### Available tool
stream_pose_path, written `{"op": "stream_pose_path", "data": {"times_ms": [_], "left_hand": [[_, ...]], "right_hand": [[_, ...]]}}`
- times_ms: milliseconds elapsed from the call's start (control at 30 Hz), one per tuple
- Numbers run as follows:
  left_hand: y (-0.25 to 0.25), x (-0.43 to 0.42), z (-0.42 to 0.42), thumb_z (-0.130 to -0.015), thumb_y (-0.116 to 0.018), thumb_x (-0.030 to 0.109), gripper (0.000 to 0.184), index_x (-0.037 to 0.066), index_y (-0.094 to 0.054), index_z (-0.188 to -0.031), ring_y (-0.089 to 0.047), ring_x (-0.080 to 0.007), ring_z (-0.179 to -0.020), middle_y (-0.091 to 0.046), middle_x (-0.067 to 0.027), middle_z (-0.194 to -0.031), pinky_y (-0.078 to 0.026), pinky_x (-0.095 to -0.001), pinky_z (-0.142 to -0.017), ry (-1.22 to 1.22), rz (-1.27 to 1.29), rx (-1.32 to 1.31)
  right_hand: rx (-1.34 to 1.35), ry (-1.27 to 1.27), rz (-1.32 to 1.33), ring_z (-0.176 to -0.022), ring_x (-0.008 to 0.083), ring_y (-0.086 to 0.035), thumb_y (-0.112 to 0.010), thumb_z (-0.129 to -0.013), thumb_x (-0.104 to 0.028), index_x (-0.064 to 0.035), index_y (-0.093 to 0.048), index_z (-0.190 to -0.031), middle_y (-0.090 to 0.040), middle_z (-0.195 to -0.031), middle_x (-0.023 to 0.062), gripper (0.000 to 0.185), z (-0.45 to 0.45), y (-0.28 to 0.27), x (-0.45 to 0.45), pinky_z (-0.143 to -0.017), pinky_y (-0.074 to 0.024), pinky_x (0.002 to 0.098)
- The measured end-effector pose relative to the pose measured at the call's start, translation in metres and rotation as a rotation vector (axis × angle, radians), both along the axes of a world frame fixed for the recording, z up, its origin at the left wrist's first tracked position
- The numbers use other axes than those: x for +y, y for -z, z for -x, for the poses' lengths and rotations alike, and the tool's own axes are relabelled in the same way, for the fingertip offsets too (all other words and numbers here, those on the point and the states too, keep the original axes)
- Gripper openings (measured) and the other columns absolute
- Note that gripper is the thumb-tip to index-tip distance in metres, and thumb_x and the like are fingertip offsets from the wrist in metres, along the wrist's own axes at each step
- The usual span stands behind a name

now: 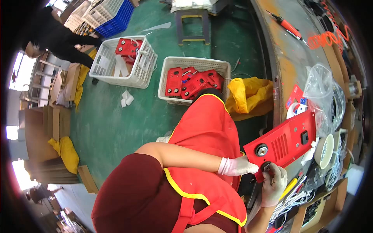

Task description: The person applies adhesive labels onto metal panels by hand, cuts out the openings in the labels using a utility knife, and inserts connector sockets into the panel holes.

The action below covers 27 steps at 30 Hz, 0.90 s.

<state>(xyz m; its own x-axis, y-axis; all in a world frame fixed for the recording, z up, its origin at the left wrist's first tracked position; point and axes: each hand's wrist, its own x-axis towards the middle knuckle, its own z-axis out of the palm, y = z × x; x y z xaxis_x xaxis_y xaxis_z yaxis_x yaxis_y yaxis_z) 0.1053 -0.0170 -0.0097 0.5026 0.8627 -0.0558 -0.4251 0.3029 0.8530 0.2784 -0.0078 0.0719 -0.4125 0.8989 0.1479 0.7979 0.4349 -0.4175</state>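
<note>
A red metal panel (279,143) with vent slots, a black switch and a round metal-centred socket is tilted over the workbench edge. My left hand (243,166), in a white glove, holds the panel's lower left edge, with its fingers partly hidden. My right hand (274,184), also gloved, has its fingers closed on a black round fitting (265,166) at the panel's lower corner.
White baskets (194,59) (149,66) hold red panels. Yellow cloth (248,97) hangs by the workbench (285,73). A red screwdriver (287,27), plastic bag (322,97), bowl (324,151) and cables (291,204) are there. A person (58,39) stands upper left.
</note>
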Motion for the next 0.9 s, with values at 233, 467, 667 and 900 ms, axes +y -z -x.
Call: {"op": "stream_pose_path", "data": {"times_ms": [233, 467, 667, 900], "left_hand": [[0.023, -0.010, 0.063, -0.086, -0.054, 0.020, 0.018, 0.004, -0.053, -0.076, -0.044, -0.0072, -0.068, -0.049, 0.0022, -0.072, -0.039, -0.0282, -0.062, -0.388, 0.251, 0.224], [0.089, -0.022, 0.136, -0.090, -0.053, 0.023, 0.023, 0.005, -0.062, -0.100, -0.053, -0.0072, -0.083, -0.059, 0.0007, -0.089, -0.045, -0.0254, -0.075, -0.824, 0.382, 0.411], [0.053, -0.008, 0.177, -0.085, -0.047, 0.007, 0.029, 0.004, -0.050, -0.114, -0.056, -0.0176, -0.099, -0.055, -0.0058, -0.107, -0.047, -0.0361, -0.088, -1.002, 0.241, -0.335], [0.090, -0.009, 0.173, -0.084, -0.045, 0.005, 0.035, 0.005, -0.048, -0.118, -0.054, -0.0179, -0.104, -0.056, -0.0059, -0.110, -0.045, -0.0377, -0.090, -1.086, 0.369, -0.296]], "right_hand": [[0.031, -0.193, -0.003, -0.084, 0.0296, -0.060, -0.066, -0.072, -0.005, -0.0026, -0.061, -0.093, -0.061, -0.088, 0.0134, 0.022, 0.105, 0.021, 0.053, -0.077, -0.0458, 0.0364], [-0.066, -0.310, 0.230, -0.077, 0.0339, -0.061, -0.058, -0.086, -0.024, -0.0050, -0.057, -0.087, -0.062, -0.084, 0.0165, 0.019, 0.221, 0.081, 0.072, -0.066, -0.0475, 0.0433], [0.206, -0.551, -0.007, -0.082, 0.0325, -0.058, -0.067, -0.072, -0.009, -0.0074, -0.060, -0.096, -0.059, -0.084, 0.0094, 0.025, 0.268, 0.072, 0.097, -0.072, -0.0471, 0.0419], [0.194, -0.419, 0.351, -0.084, 0.0298, -0.061, -0.063, -0.076, -0.010, -0.0115, -0.065, -0.096, -0.061, -0.092, 0.0111, 0.020, 0.281, 0.116, 0.093, -0.070, -0.0500, 0.0383]]}}
